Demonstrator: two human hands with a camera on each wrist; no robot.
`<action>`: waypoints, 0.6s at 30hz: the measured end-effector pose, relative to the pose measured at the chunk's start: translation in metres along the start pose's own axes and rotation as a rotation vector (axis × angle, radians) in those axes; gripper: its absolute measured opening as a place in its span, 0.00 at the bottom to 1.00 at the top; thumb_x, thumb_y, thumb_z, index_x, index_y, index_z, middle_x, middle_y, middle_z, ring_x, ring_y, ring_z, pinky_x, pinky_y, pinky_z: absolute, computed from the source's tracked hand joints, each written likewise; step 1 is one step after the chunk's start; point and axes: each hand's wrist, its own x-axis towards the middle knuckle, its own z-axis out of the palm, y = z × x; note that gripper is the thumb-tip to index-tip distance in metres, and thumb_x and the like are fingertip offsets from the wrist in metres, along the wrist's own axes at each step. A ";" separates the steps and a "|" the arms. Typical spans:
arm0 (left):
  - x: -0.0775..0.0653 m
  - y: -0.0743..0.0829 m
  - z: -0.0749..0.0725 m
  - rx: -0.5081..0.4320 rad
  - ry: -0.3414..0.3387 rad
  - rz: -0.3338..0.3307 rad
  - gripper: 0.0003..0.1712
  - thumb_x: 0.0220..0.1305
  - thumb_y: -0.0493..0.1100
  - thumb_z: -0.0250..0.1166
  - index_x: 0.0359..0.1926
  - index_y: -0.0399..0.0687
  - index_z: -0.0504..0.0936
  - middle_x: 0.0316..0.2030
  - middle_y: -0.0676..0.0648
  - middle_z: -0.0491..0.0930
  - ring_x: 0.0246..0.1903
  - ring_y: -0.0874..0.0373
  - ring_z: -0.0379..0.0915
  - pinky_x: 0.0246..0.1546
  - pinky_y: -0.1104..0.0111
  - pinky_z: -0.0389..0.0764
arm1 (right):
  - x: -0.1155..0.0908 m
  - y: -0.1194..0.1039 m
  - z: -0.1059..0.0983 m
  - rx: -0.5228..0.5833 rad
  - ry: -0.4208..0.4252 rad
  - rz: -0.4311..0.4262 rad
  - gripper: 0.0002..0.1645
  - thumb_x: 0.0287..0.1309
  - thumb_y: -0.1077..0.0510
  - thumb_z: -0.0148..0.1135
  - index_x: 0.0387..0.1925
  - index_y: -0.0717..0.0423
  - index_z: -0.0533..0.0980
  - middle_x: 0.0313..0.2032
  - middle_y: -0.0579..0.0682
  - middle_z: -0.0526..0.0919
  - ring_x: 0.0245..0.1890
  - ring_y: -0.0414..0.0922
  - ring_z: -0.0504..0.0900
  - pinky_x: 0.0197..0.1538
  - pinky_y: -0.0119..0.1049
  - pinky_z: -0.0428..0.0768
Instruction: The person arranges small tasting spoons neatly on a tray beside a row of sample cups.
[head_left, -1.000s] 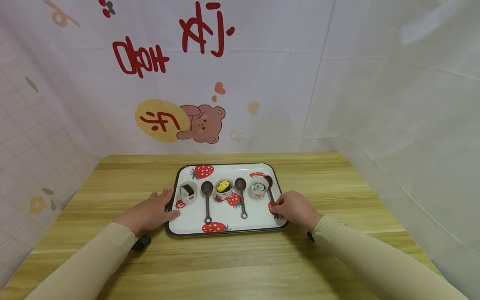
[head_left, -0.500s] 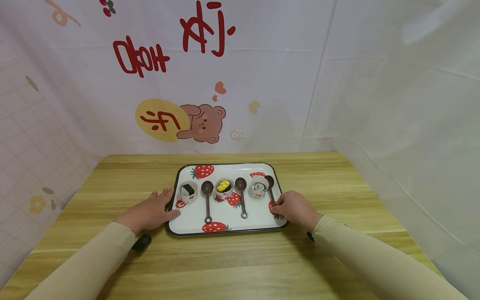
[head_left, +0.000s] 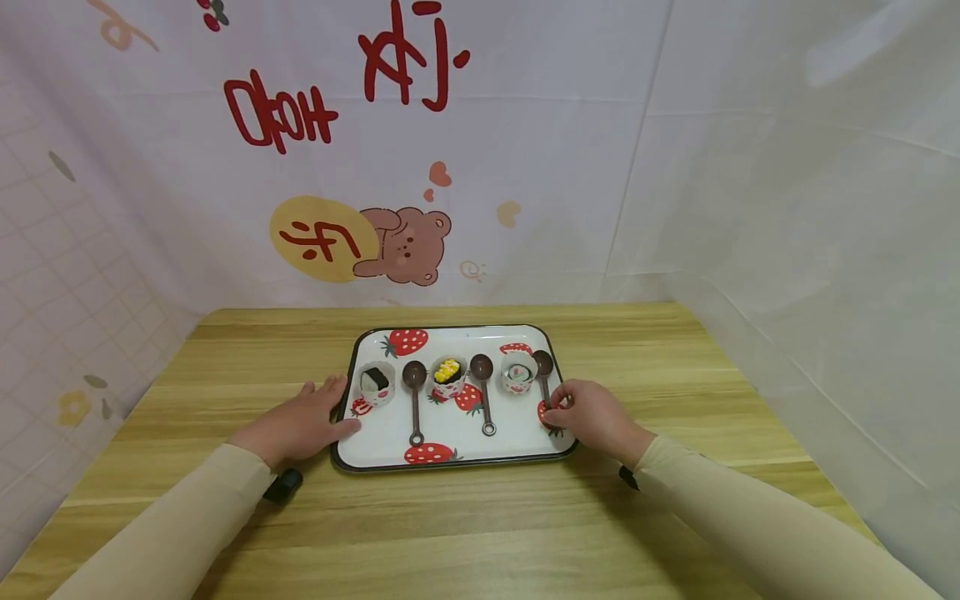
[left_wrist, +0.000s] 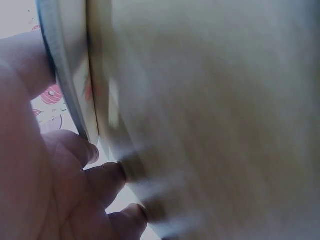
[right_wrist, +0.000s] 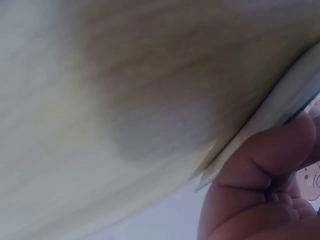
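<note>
In the head view my right hand (head_left: 600, 421) pinches the lower handle of a dark brown measuring spoon (head_left: 544, 367) at the right end of a strawberry-print tray (head_left: 480, 454). The fingers cover the handle's end. Beside that spoon, on its left, stands a paper cup (head_left: 518, 383) with a sushi roll in it. My left hand (head_left: 300, 421) rests at the tray's left rim, thumb over the edge and fingers extended; the left wrist view shows those fingertips (left_wrist: 132, 212) by the wooden surface.
On the tray stand a cup with a rice ball (head_left: 377, 387) and a cup with yellow-topped sushi (head_left: 447, 383). A brown spoon (head_left: 415, 404) and another brown spoon (head_left: 485, 396) lie between the cups. Behind the wooden table (head_left: 450, 533) hangs a printed white cloth (head_left: 525, 125).
My right hand has shifted the right-hand spoon slightly to the right, so its bowl sits farther from the sushi roll cup. The left hand stays in place.
</note>
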 end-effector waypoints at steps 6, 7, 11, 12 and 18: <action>0.000 -0.001 0.000 0.001 -0.004 -0.001 0.58 0.72 0.69 0.61 0.83 0.33 0.50 0.81 0.26 0.48 0.78 0.19 0.38 0.75 0.29 0.53 | -0.001 0.001 -0.003 0.093 0.006 -0.026 0.10 0.62 0.55 0.75 0.43 0.53 0.86 0.27 0.46 0.86 0.26 0.41 0.78 0.29 0.35 0.74; 0.000 -0.002 0.000 0.001 -0.006 -0.002 0.58 0.72 0.69 0.61 0.83 0.33 0.50 0.81 0.26 0.48 0.78 0.19 0.38 0.75 0.29 0.53 | -0.001 0.000 -0.003 0.106 0.002 -0.026 0.11 0.62 0.55 0.75 0.44 0.54 0.86 0.27 0.47 0.86 0.27 0.41 0.78 0.29 0.36 0.74; 0.001 -0.002 0.000 0.004 -0.012 -0.006 0.59 0.72 0.70 0.61 0.83 0.34 0.50 0.81 0.26 0.48 0.78 0.19 0.38 0.74 0.29 0.53 | -0.001 0.000 -0.004 0.152 -0.010 -0.026 0.11 0.63 0.55 0.74 0.45 0.53 0.85 0.29 0.48 0.87 0.27 0.43 0.78 0.28 0.36 0.74; 0.001 -0.002 0.000 0.004 -0.014 -0.007 0.59 0.72 0.70 0.61 0.83 0.34 0.50 0.81 0.26 0.48 0.78 0.19 0.38 0.74 0.29 0.53 | -0.001 0.000 -0.004 0.159 -0.011 -0.031 0.10 0.63 0.55 0.74 0.45 0.52 0.85 0.30 0.48 0.87 0.28 0.43 0.78 0.29 0.36 0.74; 0.002 -0.001 -0.001 0.008 -0.012 -0.003 0.59 0.71 0.71 0.61 0.83 0.34 0.50 0.81 0.26 0.49 0.78 0.19 0.39 0.74 0.29 0.53 | 0.000 0.001 -0.007 0.181 0.030 -0.077 0.11 0.65 0.53 0.73 0.45 0.52 0.86 0.31 0.47 0.86 0.31 0.42 0.79 0.33 0.36 0.76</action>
